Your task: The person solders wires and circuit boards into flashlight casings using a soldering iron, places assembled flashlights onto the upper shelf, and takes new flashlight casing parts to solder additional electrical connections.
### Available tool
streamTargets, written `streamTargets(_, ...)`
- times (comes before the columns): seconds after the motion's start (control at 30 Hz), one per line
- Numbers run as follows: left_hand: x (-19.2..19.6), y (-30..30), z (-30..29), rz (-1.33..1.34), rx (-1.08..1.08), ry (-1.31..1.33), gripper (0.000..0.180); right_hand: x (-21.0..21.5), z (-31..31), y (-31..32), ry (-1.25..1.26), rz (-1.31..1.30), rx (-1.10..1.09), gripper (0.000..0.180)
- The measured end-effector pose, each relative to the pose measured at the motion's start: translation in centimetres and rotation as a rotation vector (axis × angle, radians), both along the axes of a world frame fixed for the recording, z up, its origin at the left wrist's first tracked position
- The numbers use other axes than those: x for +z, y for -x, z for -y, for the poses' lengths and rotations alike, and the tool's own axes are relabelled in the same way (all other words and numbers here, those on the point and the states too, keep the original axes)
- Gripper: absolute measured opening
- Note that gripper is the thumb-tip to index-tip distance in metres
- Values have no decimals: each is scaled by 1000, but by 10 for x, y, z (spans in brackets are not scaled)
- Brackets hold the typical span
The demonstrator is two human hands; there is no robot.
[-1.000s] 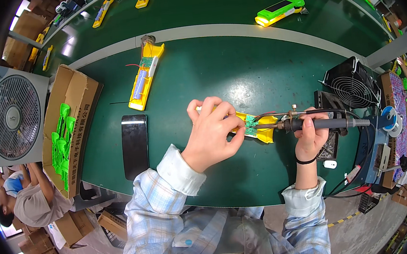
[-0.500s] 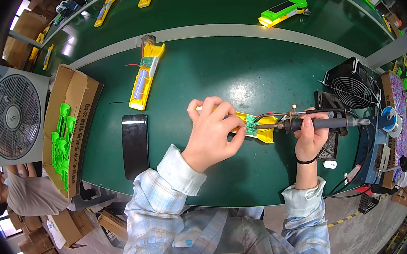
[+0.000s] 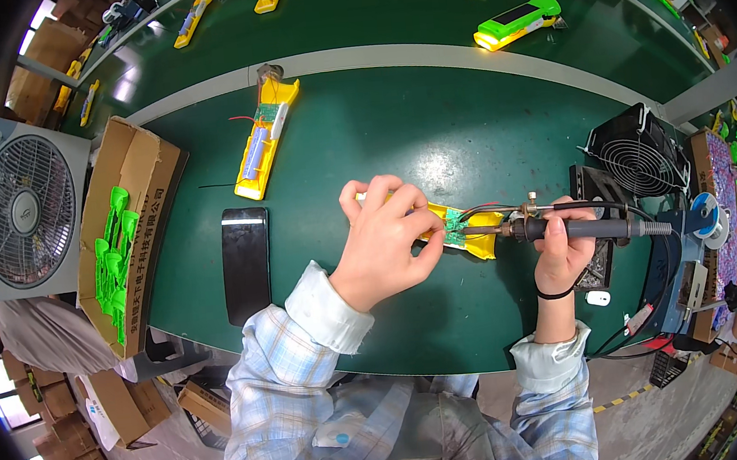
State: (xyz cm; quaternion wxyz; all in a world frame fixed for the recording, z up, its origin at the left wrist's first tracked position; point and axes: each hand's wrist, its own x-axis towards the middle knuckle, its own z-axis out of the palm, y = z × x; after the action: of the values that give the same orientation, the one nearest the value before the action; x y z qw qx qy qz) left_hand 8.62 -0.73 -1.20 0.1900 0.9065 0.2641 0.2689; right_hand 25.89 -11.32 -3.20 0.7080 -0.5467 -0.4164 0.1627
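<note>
My left hand (image 3: 392, 241) lies over a yellow flashlight half-shell (image 3: 481, 248), with thumb and fingers pinched together at the edge of its green circuit board (image 3: 454, 227). What the pinch holds is hidden behind the fingers. In my right hand (image 3: 563, 251) is a soldering iron (image 3: 594, 226) with a thin metal feed tube along its top. Its tip points left and meets the circuit board, as far as I can see. Thin wires run from the board beneath the feed tube.
Another yellow half-shell (image 3: 262, 143) with battery lies at the back left, above a black phone (image 3: 248, 264). A cardboard box (image 3: 136, 252) of green parts and a fan (image 3: 27, 210) stand left. At right are a black fan (image 3: 640, 151) and solder spool (image 3: 709, 219). Behind, a green flashlight (image 3: 519, 20) glows.
Both hands and the soldering iron stay nearly in place. The flashlights on the surface behind have shifted slightly right. A person at the far left has moved.
</note>
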Motion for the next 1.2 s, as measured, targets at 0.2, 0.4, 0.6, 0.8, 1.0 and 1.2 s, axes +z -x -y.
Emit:
streamTargets(0.2, 0, -1, 0, 3, -1, -8, 6, 2, 1, 0, -48, -22, -20, 13)
streamTargets(0.4, -1, -1, 0, 6, -4, -17, 6, 2, 2, -4, -62, -140, -144, 17)
streamTargets(0.6, 3, 3, -3, 27, -23, 11, 7, 3, 0, -2, -53, -185, -158, 18)
streamTargets(0.8, 22, 47, -36, 87, 118, 378, 13, 1, 1, -4, -73, -209, -154, 17)
streamTargets(1.0, 39, 72, -34, -789, -315, 928, 19, 0, 1, -3, -76, -206, -147, 17)
streamTargets(1.2, 22, 77, -49, -216, -105, 543, 12, 3, 1, -3, -85, -213, -143, 17)
